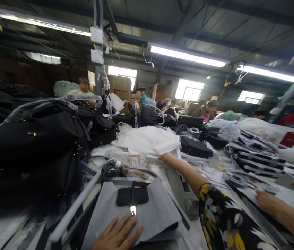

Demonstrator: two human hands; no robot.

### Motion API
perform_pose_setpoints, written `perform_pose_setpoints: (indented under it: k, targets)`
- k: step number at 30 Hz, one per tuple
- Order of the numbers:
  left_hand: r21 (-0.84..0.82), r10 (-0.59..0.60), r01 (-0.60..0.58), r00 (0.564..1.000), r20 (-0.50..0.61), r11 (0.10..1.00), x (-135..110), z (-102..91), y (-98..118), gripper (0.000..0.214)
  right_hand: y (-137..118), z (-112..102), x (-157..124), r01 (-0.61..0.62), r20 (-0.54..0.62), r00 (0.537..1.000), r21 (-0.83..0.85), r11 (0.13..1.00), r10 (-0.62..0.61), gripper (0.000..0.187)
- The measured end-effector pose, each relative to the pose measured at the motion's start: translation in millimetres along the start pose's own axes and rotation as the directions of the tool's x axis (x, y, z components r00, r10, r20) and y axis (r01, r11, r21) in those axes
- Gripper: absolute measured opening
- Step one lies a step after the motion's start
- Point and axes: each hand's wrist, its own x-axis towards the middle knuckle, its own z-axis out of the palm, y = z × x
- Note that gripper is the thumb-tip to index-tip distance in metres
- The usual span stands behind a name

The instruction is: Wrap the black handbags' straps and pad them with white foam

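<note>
A black handbag (132, 197) lies in front of me with grey-white tissue paper (162, 208) over its front. Its dark flap and shiny metal clasp (132, 211) show through the gap in the paper. My left hand (121, 233) rests flat on the paper just below the clasp, fingers spread. Farther out, my right hand (167, 159) reaches to the front edge of a stack of thin white sheets (147, 139). Its fingers are closed around the end of a white foam tube (152, 156). Another white tube (78, 205) slants beside the handbag's left side.
Large black bags (32, 139) with wrapped handles are piled at the left. More black bags (196, 146) and plastic-wrapped straps (256, 156) cover the right side. A co-worker's hands (269, 201) are at the right edge. Several people sit across the table near a post (98, 76).
</note>
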Motion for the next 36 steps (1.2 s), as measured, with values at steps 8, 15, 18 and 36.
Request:
perform_pose_setpoints:
  k: [8,15,18,36]
  targets:
    - [-0.019,-0.04,0.039,0.999,-0.03,0.999,2,-1.2,2,0.055,7,15,2,0.004,-0.079,0.997,0.07,0.998,0.001,0.026]
    - [-0.042,-0.062,0.059,0.994,-0.084,0.997,4,0.6,-1,0.052,7,-3,-5,0.132,-0.248,0.961,0.006,0.991,-0.127,0.023]
    - [-0.035,-0.048,0.044,0.993,-0.108,0.998,3,3.0,-1,0.049,-1,-21,-6,0.186,-0.324,0.925,-0.066,0.98,-0.197,0.025]
    - [-0.53,-0.281,0.481,0.865,0.416,0.698,4,-26.8,22,0.054,-202,-41,-193,0.51,0.055,0.849,0.178,0.842,-0.526,0.041]
